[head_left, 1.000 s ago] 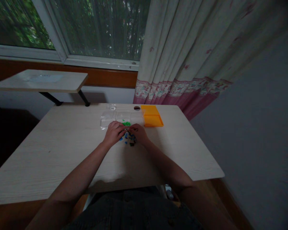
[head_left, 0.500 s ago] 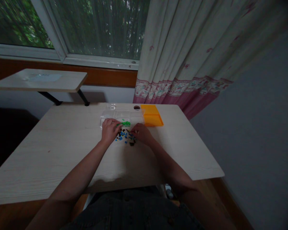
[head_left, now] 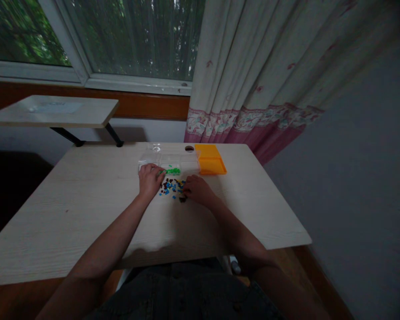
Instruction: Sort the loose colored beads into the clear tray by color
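A loose pile of small blue, dark brown and yellow pieces (head_left: 169, 186) lies on the table. At its right edge is my right hand (head_left: 197, 189), fingers bent and pressed together among the pieces; anything in them is too small to make out. My left hand (head_left: 150, 180) rests by the front left of a clear plastic compartment tray (head_left: 190, 166), its fingers curled together, and what they hold is hidden. Small green pieces (head_left: 174, 171) lie in a front middle compartment, just right of my left fingertips. One larger dark piece (head_left: 182, 200) sits at the pile's near side.
An open orange case (head_left: 212, 165) stands against the tray's right end. Behind the tray is a round hole (head_left: 189, 149) in the tabletop (head_left: 86, 213). A raised shelf (head_left: 96, 113) on black legs is at the far left, and a curtain (head_left: 226, 89) hangs behind the table.
My left hand has drawn slightly left, away from the pile. My right hand has shifted a little right and nearer to me, so more of the pieces show. The view moved slightly.
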Available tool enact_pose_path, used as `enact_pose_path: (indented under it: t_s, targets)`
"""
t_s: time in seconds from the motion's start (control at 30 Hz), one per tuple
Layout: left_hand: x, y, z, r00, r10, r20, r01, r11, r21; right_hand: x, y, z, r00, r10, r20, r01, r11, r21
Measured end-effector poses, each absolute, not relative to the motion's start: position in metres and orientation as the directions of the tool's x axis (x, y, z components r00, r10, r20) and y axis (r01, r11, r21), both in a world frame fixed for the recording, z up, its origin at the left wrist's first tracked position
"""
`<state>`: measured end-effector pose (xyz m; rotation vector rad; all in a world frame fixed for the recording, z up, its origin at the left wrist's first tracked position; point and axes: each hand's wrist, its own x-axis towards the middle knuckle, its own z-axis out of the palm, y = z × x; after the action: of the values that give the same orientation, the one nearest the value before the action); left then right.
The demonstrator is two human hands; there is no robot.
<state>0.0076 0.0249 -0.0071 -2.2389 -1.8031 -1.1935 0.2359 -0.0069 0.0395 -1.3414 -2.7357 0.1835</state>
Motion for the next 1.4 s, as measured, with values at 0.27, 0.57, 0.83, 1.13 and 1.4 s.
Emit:
enact_pose_path:
  t_s: [0.27,0.57,0.83,1.13,1.4]
  targets:
    - [0.008,0.025,-0.008,0.043,0.829,0.558,0.846,-0.328,0.422,0.232,-0.007,0.036,-0.615,0.788,0.038,0.78,0.615,-0.117]
    - [0.014,0.016,0.004,0.328,0.745,0.581,0.701,-0.604,0.38,0.238,0.007,0.023,-0.462,0.876,0.14,0.739,0.468,-0.485]
    - [0.019,0.01,0.005,0.494,0.659,0.568,0.62,-0.724,0.301,0.231,0.01,0.011,-0.181,0.974,0.137,0.529,0.213,-0.821]
    - [0.02,0.012,0.002,0.476,0.597,0.646,0.62,-0.748,0.236,0.223,0.005,0.01,-0.2,0.97,0.136,0.457,0.215,-0.863]
    - [0.015,0.015,0.005,0.384,0.643,0.662,0.663,-0.692,0.287,0.219,0.002,0.01,-0.221,0.94,0.258,0.581,0.34,-0.74]
